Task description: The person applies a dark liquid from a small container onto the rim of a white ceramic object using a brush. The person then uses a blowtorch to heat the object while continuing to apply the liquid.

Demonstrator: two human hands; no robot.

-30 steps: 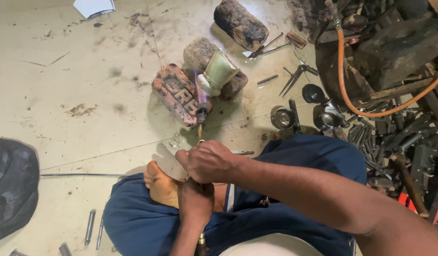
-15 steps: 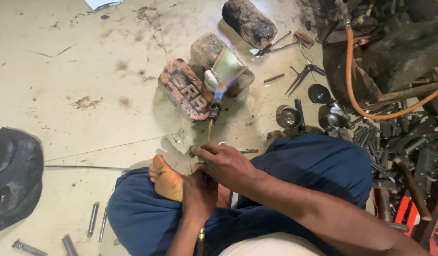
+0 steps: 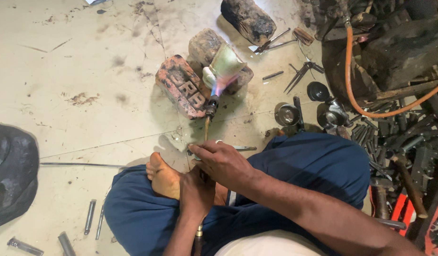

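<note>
your gas torch (image 3: 205,137) runs forward from your grip, its dark nozzle lit and the flame (image 3: 222,85) playing on a pale curved piece (image 3: 224,66) that leans on a stone block (image 3: 207,47). just left of the nozzle lies a reddish brick (image 3: 181,85), almost touching it; right of the flame is open floor (image 3: 62,71) up to scattered rods and a cluster of small metal cups (image 3: 287,114). far left of your grip the floor is wide and bare. your left hand (image 3: 195,192) is closed round the torch's handle, low between your knees beside your bare foot (image 3: 163,178). your right hand (image 3: 221,161) lies over the tube ahead of it, fingers curled on it, wrist bent inward, forearm crossing your blue-clad lap.
</note>
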